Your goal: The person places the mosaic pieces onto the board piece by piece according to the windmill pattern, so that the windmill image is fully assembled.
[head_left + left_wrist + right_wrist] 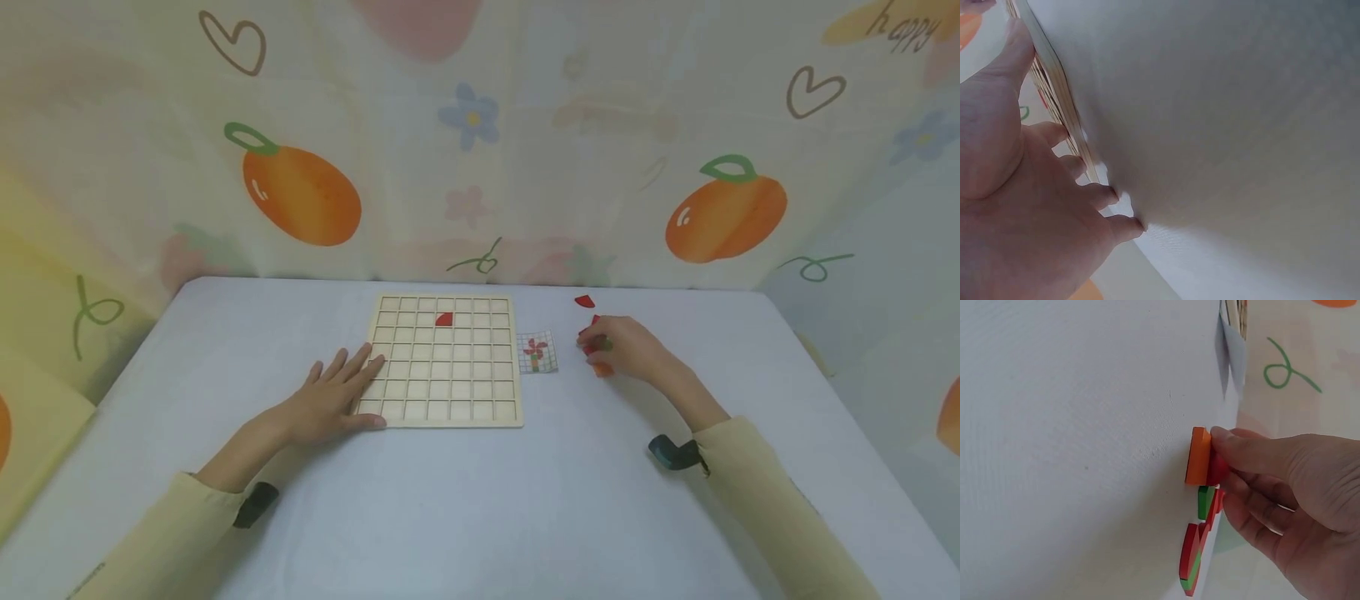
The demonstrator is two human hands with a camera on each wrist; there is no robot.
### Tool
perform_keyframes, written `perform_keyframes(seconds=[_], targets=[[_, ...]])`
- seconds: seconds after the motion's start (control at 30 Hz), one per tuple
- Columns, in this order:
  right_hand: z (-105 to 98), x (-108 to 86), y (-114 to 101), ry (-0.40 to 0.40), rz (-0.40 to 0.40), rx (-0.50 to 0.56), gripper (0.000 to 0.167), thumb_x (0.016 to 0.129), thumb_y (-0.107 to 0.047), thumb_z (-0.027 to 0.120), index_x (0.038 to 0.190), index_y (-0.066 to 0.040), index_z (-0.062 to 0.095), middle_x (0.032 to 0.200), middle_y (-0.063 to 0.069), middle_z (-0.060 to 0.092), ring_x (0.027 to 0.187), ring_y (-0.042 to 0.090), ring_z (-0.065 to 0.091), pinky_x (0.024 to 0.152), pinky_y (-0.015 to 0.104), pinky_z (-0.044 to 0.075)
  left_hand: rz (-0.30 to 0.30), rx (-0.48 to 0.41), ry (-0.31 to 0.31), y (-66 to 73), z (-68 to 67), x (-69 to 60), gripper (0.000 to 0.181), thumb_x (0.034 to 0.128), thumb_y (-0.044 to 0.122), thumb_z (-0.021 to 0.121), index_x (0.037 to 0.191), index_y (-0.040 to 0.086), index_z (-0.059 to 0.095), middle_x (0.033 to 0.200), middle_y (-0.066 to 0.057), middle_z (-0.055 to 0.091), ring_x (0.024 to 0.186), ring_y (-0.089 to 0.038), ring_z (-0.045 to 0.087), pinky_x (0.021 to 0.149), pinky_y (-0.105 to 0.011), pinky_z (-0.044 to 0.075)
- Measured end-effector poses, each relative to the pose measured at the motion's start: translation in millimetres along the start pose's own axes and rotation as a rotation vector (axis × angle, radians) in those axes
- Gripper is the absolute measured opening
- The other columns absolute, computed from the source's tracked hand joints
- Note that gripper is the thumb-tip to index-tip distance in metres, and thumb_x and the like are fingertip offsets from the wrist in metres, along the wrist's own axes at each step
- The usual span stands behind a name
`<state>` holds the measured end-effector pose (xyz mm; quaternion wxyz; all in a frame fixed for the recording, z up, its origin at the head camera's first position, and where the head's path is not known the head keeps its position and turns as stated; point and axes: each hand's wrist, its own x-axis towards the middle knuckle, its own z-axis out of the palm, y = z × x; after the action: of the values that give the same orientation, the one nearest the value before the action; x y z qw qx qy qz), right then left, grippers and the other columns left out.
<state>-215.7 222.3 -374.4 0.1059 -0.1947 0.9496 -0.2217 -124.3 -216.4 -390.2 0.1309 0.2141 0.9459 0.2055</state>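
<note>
Spread wide beneath everything, a table [480,500] covered in white, with a straight far edge. Flat on top, toward the far side, 1 pale grid board [439,370] with 7 columns and 7 rows of squares. Just beside its right edge, 1 small printed card [547,362] with a pinwheel picture. Farther right, a loose cluster: 1 orange block [1197,456] at the near end, 1 green piece [1204,503] just beside it, then red pieces [1189,547], partly hidden. Near the far edge, 1 separate red wedge [584,302].

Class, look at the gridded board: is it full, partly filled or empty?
Partly filled: one red piece sits in the gridded board; the rest that shows is bare.
</note>
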Motion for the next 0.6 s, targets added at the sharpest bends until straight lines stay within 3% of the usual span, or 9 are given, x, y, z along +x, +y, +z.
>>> perform_keyframes(seconds=[0.37,0.6], targets=[[0.4,-5.3,3.9,0.014,-0.041,0.033,0.024,0.084,-0.001,0.076,0.108,-0.001,0.072,0.087,0.003,0.069,0.082,0.020,0.061,0.077,0.035,0.055,-0.007,0.008,0.002,-1.0,1.2,-0.2,0.094,0.0887,0.055,0.064,0.155,0.002,0.023,0.161,-0.025,0.010,0.143,-0.055,0.005,0.108,-0.072,0.002],[-2.3,-6.3,0.0,0.027,-0.006,0.033,0.027,0.088,-0.002,0.071,0.115,-0.001,0.070,0.101,0.008,0.071,0.088,0.023,0.062,0.076,0.034,0.056,-0.003,-0.004,0.003,-1.0,0.5,-1.1,0.094,0.0890,0.055,0.063,0.155,0.003,0.022,0.161,-0.025,0.009,0.143,-0.055,0.004,0.108,-0.072,0.002]])
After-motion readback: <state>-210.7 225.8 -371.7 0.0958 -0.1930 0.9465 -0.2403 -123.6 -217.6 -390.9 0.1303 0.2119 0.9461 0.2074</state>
